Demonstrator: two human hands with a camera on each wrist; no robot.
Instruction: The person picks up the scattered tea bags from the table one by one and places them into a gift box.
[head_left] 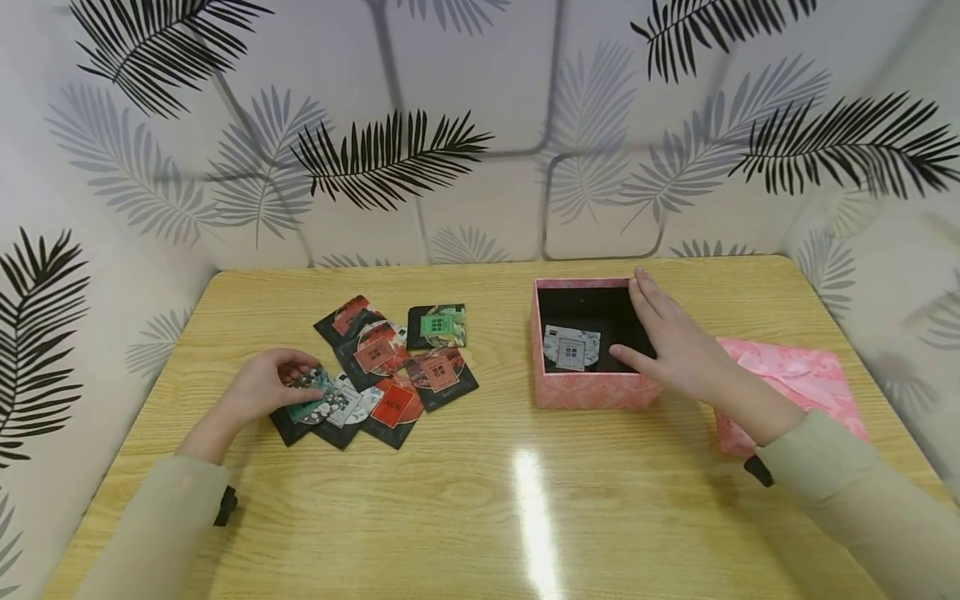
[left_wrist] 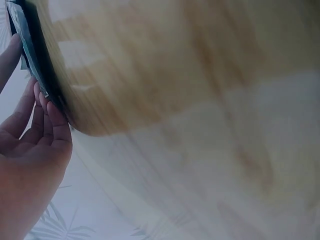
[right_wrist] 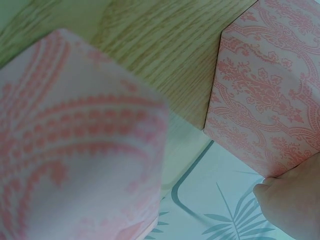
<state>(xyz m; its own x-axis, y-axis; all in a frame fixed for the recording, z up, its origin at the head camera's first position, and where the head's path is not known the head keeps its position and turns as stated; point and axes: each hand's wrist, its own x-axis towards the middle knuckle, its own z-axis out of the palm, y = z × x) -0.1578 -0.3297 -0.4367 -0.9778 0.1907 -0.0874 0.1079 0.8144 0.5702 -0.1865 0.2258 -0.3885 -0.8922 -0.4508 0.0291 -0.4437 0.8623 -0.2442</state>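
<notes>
My left hand (head_left: 262,383) pinches the edge of a dark sachet with a green label (head_left: 303,410) at the left end of a spread of sachets. In the left wrist view, the thumb and fingers lie on either side of this sachet (left_wrist: 35,55). Across the table, my right hand (head_left: 678,346) rests on the right wall of a pink patterned box (head_left: 592,391), fingers stretched along the rim and thumb over the opening. Inside the black-lined box lies a grey-white sachet (head_left: 572,348). The right wrist view shows the hand (right_wrist: 292,200) touching the box's outside (right_wrist: 265,90).
Several overlapping sachets with red labels, including one red sachet (head_left: 393,407), lie right of my left hand, beside a white-labelled sachet (head_left: 348,408). Behind them is a bright green-labelled sachet (head_left: 441,326). A pink lid (head_left: 810,379) lies right of the box, partly under my right forearm.
</notes>
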